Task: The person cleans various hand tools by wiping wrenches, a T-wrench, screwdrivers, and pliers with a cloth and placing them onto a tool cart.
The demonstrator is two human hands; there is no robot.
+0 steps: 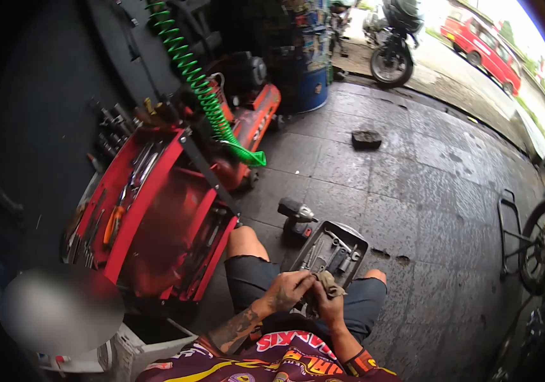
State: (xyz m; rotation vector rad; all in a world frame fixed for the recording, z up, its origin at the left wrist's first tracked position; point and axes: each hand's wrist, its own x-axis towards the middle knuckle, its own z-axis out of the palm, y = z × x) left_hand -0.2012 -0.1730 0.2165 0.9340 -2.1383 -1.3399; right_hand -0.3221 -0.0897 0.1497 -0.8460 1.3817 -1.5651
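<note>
My left hand (288, 290) and my right hand (329, 308) meet over my lap, fingers bent and closed. A crumpled, dirty beige rag (331, 284) bunches out of my right hand. My left fingertips press together beside the rag, and whatever they pinch is too small or hidden to name. Just beyond my hands lies a dark tray (363, 248) with several wrenches (314, 252) and other metal tools in it. A cordless impact wrench (298, 210) stands on the floor by the tray's far left corner.
To my left stands a red tool cart (151, 219) with tools in its trays. Behind it are a coiled green air hose (186, 63), an orange compressor (256, 121) and a blue drum (310, 89). A dark block (366, 140) lies ahead; a motorcycle wheel (543, 245) stands at right.
</note>
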